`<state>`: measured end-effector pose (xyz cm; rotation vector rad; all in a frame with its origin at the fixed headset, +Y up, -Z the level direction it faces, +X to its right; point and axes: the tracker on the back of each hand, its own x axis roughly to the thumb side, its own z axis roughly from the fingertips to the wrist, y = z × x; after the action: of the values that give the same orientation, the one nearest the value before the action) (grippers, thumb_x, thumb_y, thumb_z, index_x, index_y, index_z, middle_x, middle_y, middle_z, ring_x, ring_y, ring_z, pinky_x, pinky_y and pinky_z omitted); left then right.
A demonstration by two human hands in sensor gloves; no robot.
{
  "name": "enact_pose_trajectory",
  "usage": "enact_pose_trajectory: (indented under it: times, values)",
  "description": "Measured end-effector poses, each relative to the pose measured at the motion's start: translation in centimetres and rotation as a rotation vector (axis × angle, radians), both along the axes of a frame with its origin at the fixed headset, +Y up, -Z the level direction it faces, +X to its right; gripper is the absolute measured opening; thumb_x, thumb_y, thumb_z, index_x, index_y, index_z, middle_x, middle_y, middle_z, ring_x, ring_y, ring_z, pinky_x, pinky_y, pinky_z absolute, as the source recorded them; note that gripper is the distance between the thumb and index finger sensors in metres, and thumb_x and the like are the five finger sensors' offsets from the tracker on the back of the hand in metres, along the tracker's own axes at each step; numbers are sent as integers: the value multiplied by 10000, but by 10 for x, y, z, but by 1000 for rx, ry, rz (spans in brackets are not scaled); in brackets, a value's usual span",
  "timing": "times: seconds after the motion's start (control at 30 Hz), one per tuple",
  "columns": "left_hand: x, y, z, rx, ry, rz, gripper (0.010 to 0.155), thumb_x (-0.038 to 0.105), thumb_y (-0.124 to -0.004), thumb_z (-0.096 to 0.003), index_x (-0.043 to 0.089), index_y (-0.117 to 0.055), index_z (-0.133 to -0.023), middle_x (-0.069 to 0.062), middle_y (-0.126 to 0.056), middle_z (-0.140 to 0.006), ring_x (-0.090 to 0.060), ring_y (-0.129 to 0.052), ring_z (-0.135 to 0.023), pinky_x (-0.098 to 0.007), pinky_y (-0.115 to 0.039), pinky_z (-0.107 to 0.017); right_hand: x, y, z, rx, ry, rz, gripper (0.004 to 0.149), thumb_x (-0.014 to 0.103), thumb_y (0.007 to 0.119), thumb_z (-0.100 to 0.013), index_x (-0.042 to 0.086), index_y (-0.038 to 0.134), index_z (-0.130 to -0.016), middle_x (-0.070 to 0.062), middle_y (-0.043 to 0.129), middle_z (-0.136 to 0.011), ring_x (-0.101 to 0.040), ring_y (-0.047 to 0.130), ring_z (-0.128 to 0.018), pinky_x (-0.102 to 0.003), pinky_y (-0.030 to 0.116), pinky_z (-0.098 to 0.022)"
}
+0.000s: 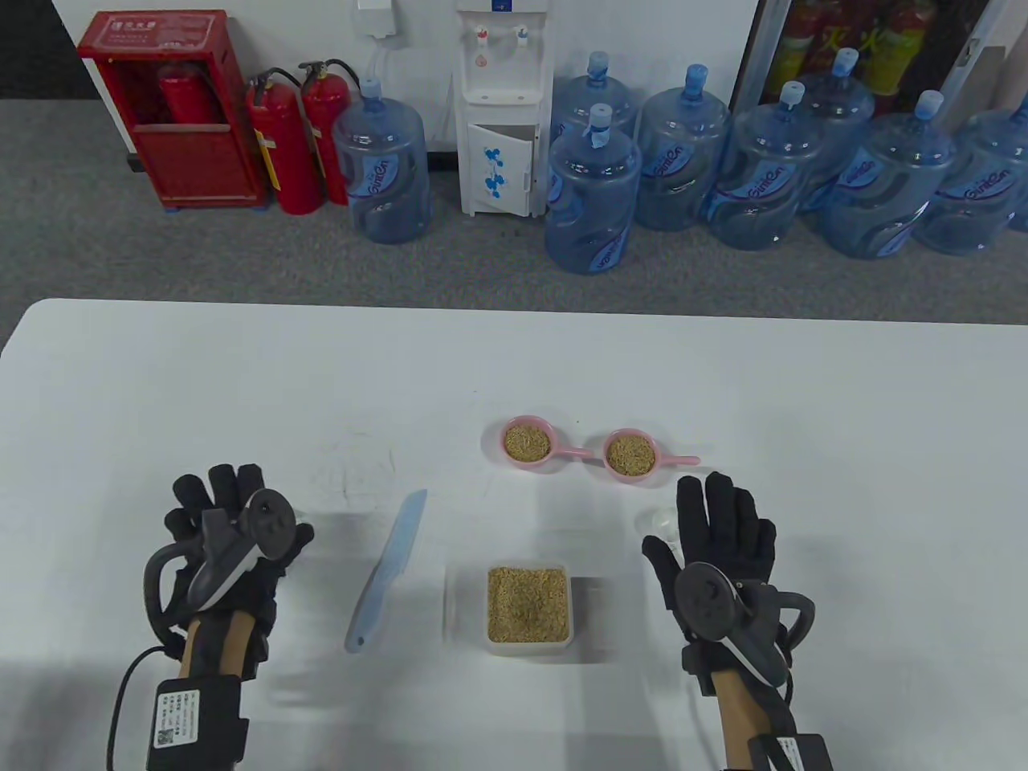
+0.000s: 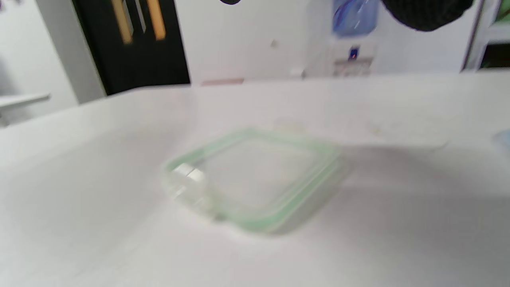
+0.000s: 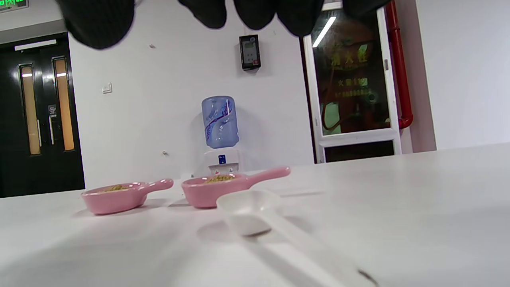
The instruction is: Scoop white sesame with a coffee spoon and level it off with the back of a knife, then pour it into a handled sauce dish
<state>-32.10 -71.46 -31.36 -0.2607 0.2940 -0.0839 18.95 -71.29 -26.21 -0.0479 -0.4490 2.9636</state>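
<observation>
Spoon (image 3: 255, 211) lies under the spread right grip (image 1: 715, 534), ready for pickup; left grip (image 1: 229, 526) hovers loosely curled, empty.

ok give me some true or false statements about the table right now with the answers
1. Both pink sauce dishes hold sesame. True.
2. The knife is in the left hand. False: it lies on the table, left of the sesame container, untouched.
3. The sesame container's lid is on. False: it is open; a clear lid lies on the table.
4. The white spoon lies on the table near the right hand. True.
</observation>
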Motion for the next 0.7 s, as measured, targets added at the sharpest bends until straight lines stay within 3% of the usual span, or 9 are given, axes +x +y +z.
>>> enact_pose_trajectory:
  times: [0.2,0.37,0.47,0.57,0.7]
  values:
    - [-25,-34,-15,-203,101,42,1130,724,-668,-416,68,-158,-1183,-252,-246,-1255,-584,-177,-1129,-687,-335,-821,1,1,-1,-9,-8,-3,799,642,600,-585,247,336,-1227,-144,254,-1273,-412,354,-1152,-651,362,-791]
    - [-28,-51,-25,-275,109,119,1177,738,-706,-391,55,-157,-1178,-250,-292,-1257,-571,-229,-1156,-706,-332,-819,6,0,-2,-16,-19,-29,800,643,603,-585,247,340,-1228,-140,260,-1274,-415,361,-1152,-652,365,-792]
    - [-26,-55,-28,-245,91,21,1158,724,-707,-400,50,-171,-1174,-250,-385,-1237,-573,-341,-1160,-686,-379,-821,8,-1,-3,-20,-15,-42,806,642,606,-584,231,348,-1228,-140,265,-1273,-412,368,-1151,-645,368,-794]
    - [-27,-59,-27,-180,81,78,1144,690,-735,-412,36,-180,-1168,-286,-399,-1219,-602,-380,-1146,-687,-388,-819,9,-1,-3,-17,-11,-56,811,641,608,-584,216,352,-1226,-141,268,-1273,-411,375,-1150,-638,367,-798]
    - [-29,-60,-25,-121,24,-4,1146,701,-720,-402,23,-196,-1163,-271,-468,-1211,-584,-456,-1150,-688,-394,-818,9,0,-3,-16,-12,-59,808,638,610,-585,218,356,-1226,-141,273,-1273,-412,374,-1151,-637,364,-799]
